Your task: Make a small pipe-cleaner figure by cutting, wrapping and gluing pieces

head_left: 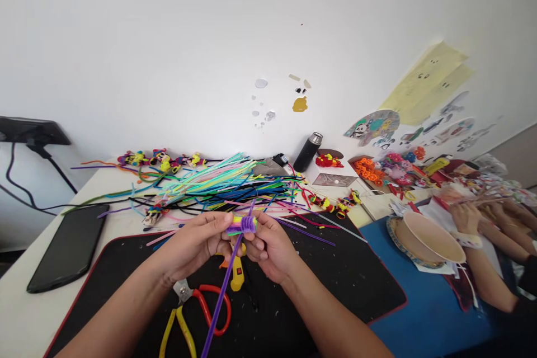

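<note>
Between my two hands is a small bundle of pipe cleaners point(247, 225), yellow, pink and green with purple coils wound round one end. My left hand point(210, 238) pinches its left side. My right hand point(268, 243) grips the purple-wound end. A long purple pipe cleaner point(222, 299) hangs from the bundle toward me. Beneath my hands a yellow glue gun point(237, 274) lies on the black mat point(331, 291). Red-handled scissors point(213, 307) and yellow-handled pliers point(180, 327) lie to its left, partly hidden by my left forearm.
Loose pipe cleaners point(210, 182) pile up behind the mat, with small figures point(161, 159) at the wall. A phone point(69, 246) lies left. A black flask point(308, 151) and a white box point(331, 175) stand behind. To the right are a bowl point(432, 238) and another person's hands point(465, 218).
</note>
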A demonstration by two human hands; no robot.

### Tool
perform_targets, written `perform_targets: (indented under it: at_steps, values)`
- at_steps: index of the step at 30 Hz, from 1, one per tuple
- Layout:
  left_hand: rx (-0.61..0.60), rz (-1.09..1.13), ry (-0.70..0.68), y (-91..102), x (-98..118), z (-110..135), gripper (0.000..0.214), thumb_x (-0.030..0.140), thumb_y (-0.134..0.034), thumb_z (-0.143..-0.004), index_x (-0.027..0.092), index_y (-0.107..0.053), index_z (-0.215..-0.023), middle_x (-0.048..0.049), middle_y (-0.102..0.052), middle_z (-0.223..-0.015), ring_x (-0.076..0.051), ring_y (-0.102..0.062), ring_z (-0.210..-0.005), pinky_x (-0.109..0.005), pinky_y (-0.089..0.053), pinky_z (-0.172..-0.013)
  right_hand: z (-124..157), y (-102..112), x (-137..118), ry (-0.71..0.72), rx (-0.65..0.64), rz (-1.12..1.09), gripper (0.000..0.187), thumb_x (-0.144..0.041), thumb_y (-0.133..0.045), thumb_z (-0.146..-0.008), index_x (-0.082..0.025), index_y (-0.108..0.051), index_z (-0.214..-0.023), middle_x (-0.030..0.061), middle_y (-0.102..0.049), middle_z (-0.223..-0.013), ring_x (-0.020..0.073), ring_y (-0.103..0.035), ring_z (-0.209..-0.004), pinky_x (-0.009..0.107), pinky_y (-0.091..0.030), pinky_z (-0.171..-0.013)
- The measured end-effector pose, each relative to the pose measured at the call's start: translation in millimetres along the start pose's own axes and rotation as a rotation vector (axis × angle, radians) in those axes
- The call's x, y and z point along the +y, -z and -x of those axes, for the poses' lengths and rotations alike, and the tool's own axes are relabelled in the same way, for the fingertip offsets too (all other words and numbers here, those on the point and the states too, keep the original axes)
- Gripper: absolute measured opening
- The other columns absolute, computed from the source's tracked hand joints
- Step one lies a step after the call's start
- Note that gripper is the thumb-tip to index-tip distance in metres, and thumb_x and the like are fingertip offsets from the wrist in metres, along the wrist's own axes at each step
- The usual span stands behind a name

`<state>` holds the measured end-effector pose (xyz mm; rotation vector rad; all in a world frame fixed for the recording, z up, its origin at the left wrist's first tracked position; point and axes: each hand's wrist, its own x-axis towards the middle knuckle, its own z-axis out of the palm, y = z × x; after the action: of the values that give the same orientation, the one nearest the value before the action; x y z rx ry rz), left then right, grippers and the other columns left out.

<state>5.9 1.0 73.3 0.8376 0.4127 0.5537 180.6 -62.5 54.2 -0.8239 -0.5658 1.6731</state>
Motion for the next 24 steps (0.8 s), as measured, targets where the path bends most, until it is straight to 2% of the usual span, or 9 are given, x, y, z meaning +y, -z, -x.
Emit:
perform_targets:
  at_steps: [4,10,19,24]
  values:
    - [0.015,-0.046,0.009,1.2,0.2,0.8,0.037,0.049,-0.089,-0.084,0.013,-0.085,-0.09,-0.0127,-0.08,-0.081,-0.019,-0.072,-0.068,-0.025,-0.058,-0.059,-1.7,1.6,-2.5,0.015,0.021,0.02,0.039,-0.038,-0.092,-0.074,-0.018,-0.064,-0.094,-0.0109,-0.052,-0.053,0.0013,-0.022,-0.036,0.018,-0.011,-0.039]
    - [0.032,-0.187,0.018,2.7,3.1,1.5,0.037,0.051,-0.09,-0.082,0.015,-0.086,-0.089,-0.0092,-0.078,-0.079,-0.017,-0.07,-0.068,-0.024,-0.06,-0.063,-3.7,6.3,-5.0,0.034,0.078,0.047,0.039,-0.04,-0.092,-0.075,-0.018,-0.065,-0.092,-0.0132,-0.044,-0.046,0.0024,-0.021,-0.036,0.019,-0.012,-0.04]
    - [-0.009,-0.045,0.003,0.4,-4.2,0.9,0.036,0.05,-0.091,-0.081,0.017,-0.088,-0.095,-0.0103,-0.08,-0.08,-0.017,-0.072,-0.064,-0.025,-0.06,-0.06,-0.2,2.0,-5.3,0.006,-0.028,0.005,0.038,-0.043,-0.09,-0.079,-0.017,-0.07,-0.096,-0.0104,-0.051,-0.051,0.0016,-0.022,-0.036,0.018,-0.012,-0.039]
    - [0.016,-0.125,0.008,1.6,-2.6,0.2,0.039,0.052,-0.09,-0.082,0.016,-0.087,-0.095,-0.0115,-0.081,-0.084,-0.02,-0.073,-0.071,-0.026,-0.059,-0.063,-2.3,3.9,-7.1,0.031,0.031,0.013,0.04,-0.042,-0.095,-0.074,-0.017,-0.067,-0.089,-0.0131,-0.043,-0.046,0.0019,-0.02,-0.036,0.019,-0.009,-0.039]
